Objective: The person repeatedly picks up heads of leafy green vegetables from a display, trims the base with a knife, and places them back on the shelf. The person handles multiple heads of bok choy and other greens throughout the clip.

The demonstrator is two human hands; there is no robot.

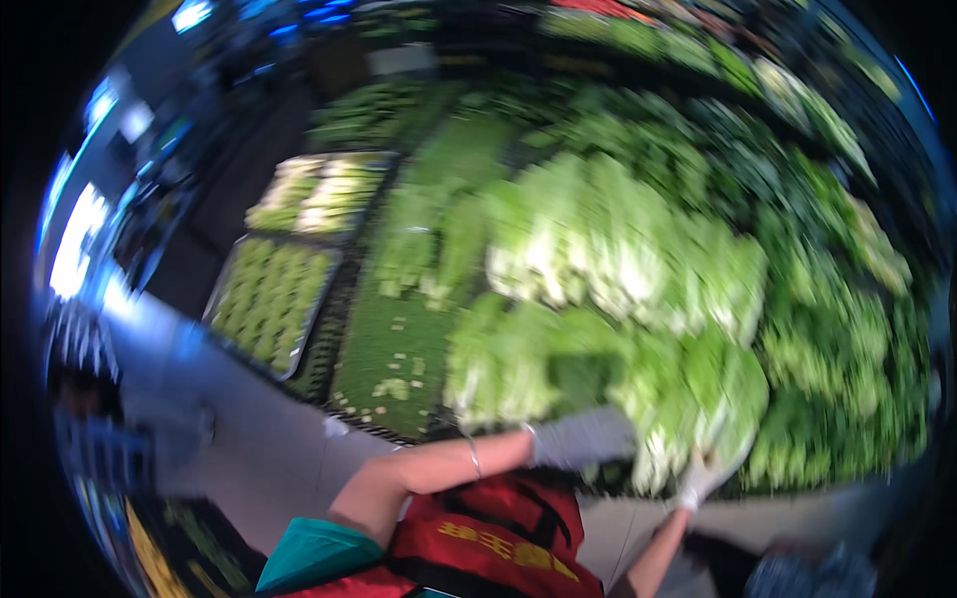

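Note:
Rows of leafy green lettuce (598, 239) with pale stems lie on the display before me. In a whitish glove, my right hand (706, 477) grips the stem end of a lettuce head (729, 396) at the display's front edge. A grey glove covers my left hand (587, 439), which reaches over the front edge beside the lower row of lettuce; blur hides its fingers, and I cannot tell whether it holds anything. I wear a red apron (493, 531) with yellow writing.
Green artificial turf (389, 359) with small pale scraps lies left of the lettuce. Farther left are a tray of small green vegetables (269, 299) and a tray of white-stemmed vegetables (329, 190). Darker leafy greens (822, 404) fill the right. A partly visible person (811, 572) is at lower right.

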